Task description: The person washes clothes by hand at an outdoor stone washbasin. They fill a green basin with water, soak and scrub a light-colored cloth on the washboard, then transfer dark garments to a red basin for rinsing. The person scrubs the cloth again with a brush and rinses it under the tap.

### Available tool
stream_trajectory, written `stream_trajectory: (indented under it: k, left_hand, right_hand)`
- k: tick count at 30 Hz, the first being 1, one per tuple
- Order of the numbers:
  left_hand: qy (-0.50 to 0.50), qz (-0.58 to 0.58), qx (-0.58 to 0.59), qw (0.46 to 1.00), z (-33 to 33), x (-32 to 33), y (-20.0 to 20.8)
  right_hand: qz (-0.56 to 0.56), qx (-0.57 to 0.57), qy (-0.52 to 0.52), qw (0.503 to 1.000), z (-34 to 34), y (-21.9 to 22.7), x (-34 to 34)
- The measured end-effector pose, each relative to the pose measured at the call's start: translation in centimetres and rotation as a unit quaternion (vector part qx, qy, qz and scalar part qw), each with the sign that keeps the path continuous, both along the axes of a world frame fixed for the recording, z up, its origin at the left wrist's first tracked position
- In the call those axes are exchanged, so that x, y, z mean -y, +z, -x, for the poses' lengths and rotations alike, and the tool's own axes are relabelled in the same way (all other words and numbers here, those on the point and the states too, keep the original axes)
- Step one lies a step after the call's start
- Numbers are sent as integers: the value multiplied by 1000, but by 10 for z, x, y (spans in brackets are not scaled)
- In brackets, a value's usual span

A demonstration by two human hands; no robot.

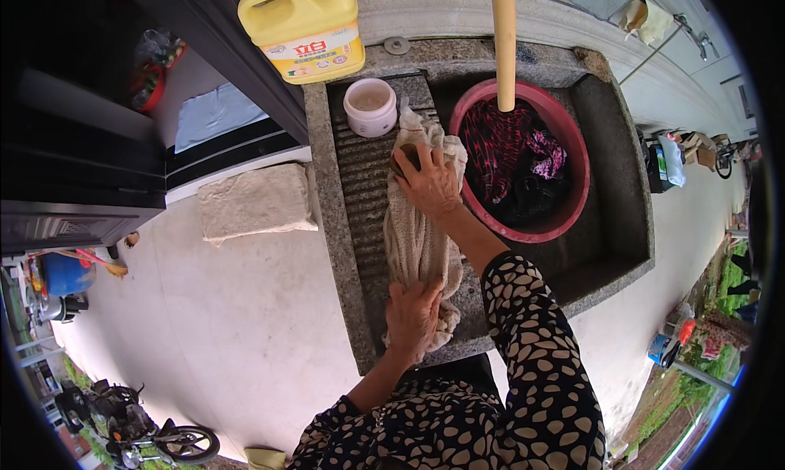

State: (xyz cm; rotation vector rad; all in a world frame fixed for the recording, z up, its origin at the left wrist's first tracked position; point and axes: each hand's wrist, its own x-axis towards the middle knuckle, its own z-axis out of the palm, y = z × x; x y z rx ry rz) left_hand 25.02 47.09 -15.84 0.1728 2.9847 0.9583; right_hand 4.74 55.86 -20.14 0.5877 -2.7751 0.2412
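Note:
A wet beige towel (419, 237) lies lengthwise over the ribbed washboard (356, 212) of a stone sink. At its near end my left hand (411, 316) is closed on the bunched fabric. Toward the far end, my right hand (428, 182) curls over a small brown thing (406, 154) pressed against the towel. Most of that thing is covered by my fingers, so its kind is unclear. Just beyond the towel stands a round pale pink tub (370, 107). To the right, in the basin, a red plastic tub (582, 171) holds dark and pink patterned clothes (507, 155).
A yellow jug (304, 30) stands at the sink's far left corner. A wooden pole (504, 44) reaches down over the red tub. The stone basin wall (609, 151) rises at right. A folded pale mat (255, 202) and a motorcycle (131, 425) are on the left.

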Motion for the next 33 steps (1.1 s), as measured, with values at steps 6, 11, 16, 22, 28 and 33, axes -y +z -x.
stream_trajectory:
  k: [6,11,16,22,28,33]
  left_hand:
    - [2,-20,-12,1000,-3,0,3]
    - [-7,-30,12,999,-10,5,-8]
    - [-25,-16,22,999,-4,-12,7]
    - [-10,-29,0,1000,-17,-12,20]
    - [196,-143,94,965,-22,14,-5]
    - [114,20,49,992,-22,0,7]
  right_hand:
    - [-10,35,-34,999,40,-6,-9]
    - [62,91,180,977,-103,16,-14]
    - [25,24,60,998,-12,1,-2]
    - [153,39,-90,983,31,-1,6]
    - [117,22,174,977,-119,14,-38]
    - [79,21,-27,996,-24,-4,-63]
